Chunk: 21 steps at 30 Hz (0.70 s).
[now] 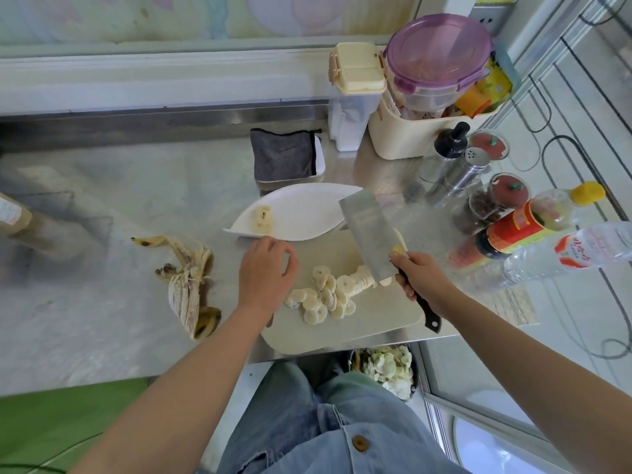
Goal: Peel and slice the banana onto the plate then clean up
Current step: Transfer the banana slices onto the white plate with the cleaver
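Our right hand (419,280) is closed firmly round the black handle of the cleaver (367,234). The handle's end sticks out behind the palm toward us. From that grip the wide blade rises away and tilts leftward. Its lower corner is down at the right end of the slices (321,297).

The slices lie just left of the knife hand, in a loose overlapping heap on the board (359,323), with a leaning row of them right against the blade. A small pale bit shows between the blade and our knuckles.

Our left hand (265,271) hangs at the far left side of the heap, over the board's left edge. Its fingers are curled downward and the tips are hidden, so we cannot tell whether it holds anything.

Just beyond that hand sits the white plate (307,210), carrying one banana piece (262,218) at its left end. The peel (186,285) lies left of the left hand on the counter (102,319), apart from the board. A grey cloth (284,155) sits beyond the plate. Bottles (533,227) crowd the counter right of the knife hand.
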Tool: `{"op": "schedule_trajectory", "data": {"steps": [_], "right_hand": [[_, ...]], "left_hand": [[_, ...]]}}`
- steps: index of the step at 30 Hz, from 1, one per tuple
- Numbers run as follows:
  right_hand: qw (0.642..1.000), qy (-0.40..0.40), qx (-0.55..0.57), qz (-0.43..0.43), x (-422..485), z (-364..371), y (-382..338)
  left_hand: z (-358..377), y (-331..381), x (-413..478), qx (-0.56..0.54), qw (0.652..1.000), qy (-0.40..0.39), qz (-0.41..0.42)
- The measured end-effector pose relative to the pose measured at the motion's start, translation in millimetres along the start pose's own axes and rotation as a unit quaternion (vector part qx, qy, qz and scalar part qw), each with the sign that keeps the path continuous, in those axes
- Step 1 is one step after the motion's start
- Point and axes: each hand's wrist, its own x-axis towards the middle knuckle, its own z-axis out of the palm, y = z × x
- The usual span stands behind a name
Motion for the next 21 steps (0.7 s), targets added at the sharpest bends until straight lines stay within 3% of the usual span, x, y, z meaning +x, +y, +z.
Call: {"op": "schedule_trajectory", "data": {"steps": [4,10,21], "right_hand": [[0.997,0.067,-0.03,-0.008,-7,-33,34],[0.987,0.111,-0.111,-0.016,-18,-64,81],[0.985,-0.01,-0.171,-0.014,-22,-26,81]], "left_hand": [[16,24,-19,-0.064,0.996,-0.06,-0.008],[39,51,-33,-0.054,0.991,-0.119,0.019],[59,66,-36,0.049,0.992,-0.115,0.032]]}}
